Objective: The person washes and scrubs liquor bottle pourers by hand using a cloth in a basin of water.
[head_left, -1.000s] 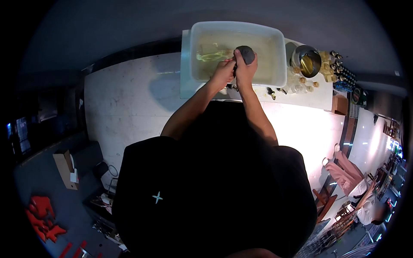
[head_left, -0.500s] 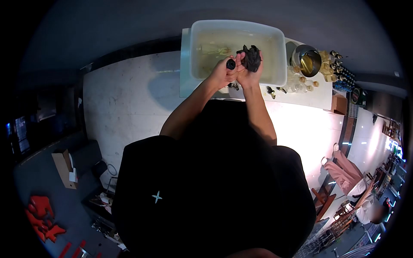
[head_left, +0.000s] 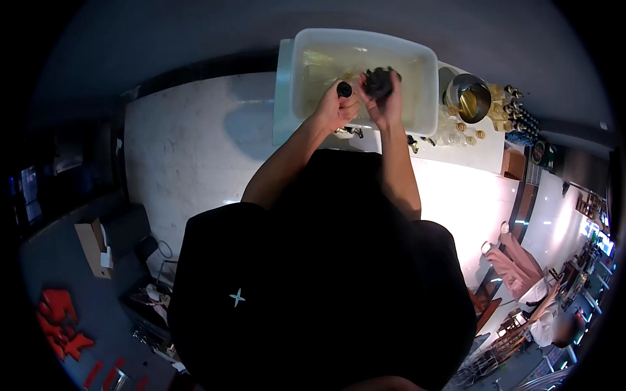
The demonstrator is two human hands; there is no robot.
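Note:
Over a translucent white plastic tub (head_left: 432, 85) of yellowish water, my left hand (head_left: 336, 109) is closed round a thing with a round black end (head_left: 344, 89); the rest of it is hidden in the fist. My right hand (head_left: 386, 112) grips a crumpled dark cloth (head_left: 380, 83), just right of the left hand. A pale, blurred shape lies in the water behind the left hand. Small dark and gold fittings (head_left: 355, 132) rest at the tub's near edge, below my hands.
Right of the tub stand a metal pot (head_left: 484, 98) with yellow liquid, clear bottles with gold caps (head_left: 460, 128) and several dark-topped bottles (head_left: 514, 91). A cardboard box (head_left: 513, 165) sits beyond them. A person in pink trousers (head_left: 515, 267) is at the far right.
My hands have moved apart. The cloth is bunched more tightly in my right hand, and the left hand has shifted slightly left with the black-ended thing.

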